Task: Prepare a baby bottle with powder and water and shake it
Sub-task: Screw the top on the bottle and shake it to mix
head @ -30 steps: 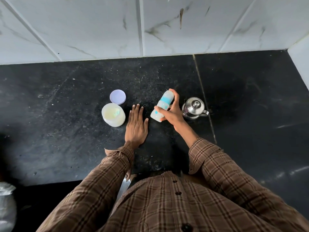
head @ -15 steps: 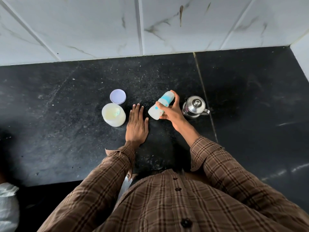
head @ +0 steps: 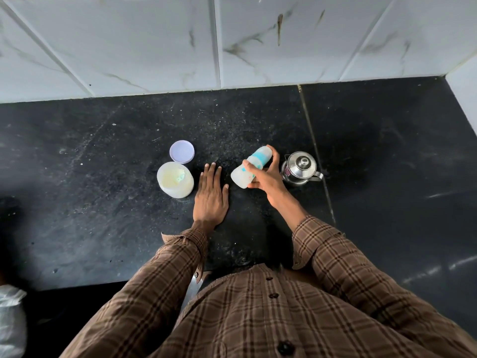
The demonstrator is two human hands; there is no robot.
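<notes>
My right hand point(head: 268, 180) grips a baby bottle point(head: 251, 167) with a blue collar and clear cap, held tilted above the black counter point(head: 103, 202), cap end pointing away from me. My left hand point(head: 210, 200) lies flat on the counter, fingers together, holding nothing. An open white powder jar point(head: 175, 180) with pale powder and a small scoop inside stands just left of that hand. Its lilac lid point(head: 181, 151) lies behind the jar. A small steel kettle point(head: 299, 168) with its lid on stands right of the bottle.
A white marbled tile wall point(head: 232, 42) rises behind the counter and returns at the far right. The counter's front edge runs at lower left, with a white bag point(head: 10, 321) below it. A seam point(head: 316, 151) crosses the counter beside the kettle.
The bottle's tilt in my right hand has shifted back and forth a little between frames. My left hand has stayed flat in place.
</notes>
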